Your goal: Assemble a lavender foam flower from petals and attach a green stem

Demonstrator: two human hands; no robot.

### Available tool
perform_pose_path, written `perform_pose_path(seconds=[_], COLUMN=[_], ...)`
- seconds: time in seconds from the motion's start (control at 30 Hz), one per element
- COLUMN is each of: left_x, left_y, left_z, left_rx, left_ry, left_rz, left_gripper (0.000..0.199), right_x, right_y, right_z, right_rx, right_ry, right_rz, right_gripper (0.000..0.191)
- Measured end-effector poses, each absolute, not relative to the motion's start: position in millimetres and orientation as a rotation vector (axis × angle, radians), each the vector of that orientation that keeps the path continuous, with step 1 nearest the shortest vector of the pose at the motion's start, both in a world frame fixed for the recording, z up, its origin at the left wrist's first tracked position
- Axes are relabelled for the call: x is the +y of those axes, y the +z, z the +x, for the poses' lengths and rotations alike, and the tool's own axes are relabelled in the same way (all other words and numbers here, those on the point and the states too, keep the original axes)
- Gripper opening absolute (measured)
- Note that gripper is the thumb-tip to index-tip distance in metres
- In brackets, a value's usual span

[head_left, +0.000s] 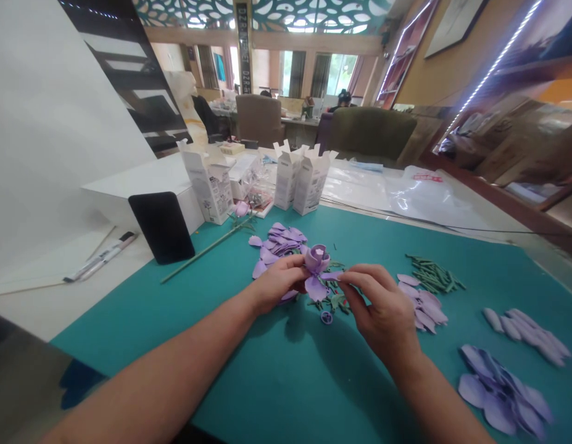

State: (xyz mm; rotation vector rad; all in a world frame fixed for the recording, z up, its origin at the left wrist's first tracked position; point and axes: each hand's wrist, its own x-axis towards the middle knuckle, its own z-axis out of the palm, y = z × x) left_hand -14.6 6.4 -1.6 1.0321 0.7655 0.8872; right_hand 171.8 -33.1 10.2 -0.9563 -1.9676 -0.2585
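Observation:
A partly layered purple flower (316,262) is held over the green mat by my left hand (280,282), whose fingers close on its left side. My right hand (376,299) pinches the tip of a petal (331,277) that sticks out from the flower's right side. Behind my left hand lies a pile of purple petals (279,242). Green leaf pieces (335,301) lie beneath the flower, with a small purple ring-shaped part (326,317) just in front of them.
More petals (427,306), green sticks (434,274), pale long pieces (526,333) and large purple petals (503,391) lie at the right. A black tablet (161,227), a stemmed flower (242,209), white boxes (214,191) and pens (100,258) are at the left and back.

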Motion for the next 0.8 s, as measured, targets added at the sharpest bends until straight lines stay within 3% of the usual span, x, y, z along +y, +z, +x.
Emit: perform_pose_path(seconds=[0.8], left_x=[4.6], left_y=[-0.8], left_z=[-15.5], left_rx=[0.754], left_ry=[0.873], left_rz=[1.103], left_gripper=[0.025], right_x=[-33.5], right_y=[6.7], right_z=[171.0], right_rx=[-2.015], right_ry=[-0.286], right_rz=[-0.938], right_gripper=[0.012])
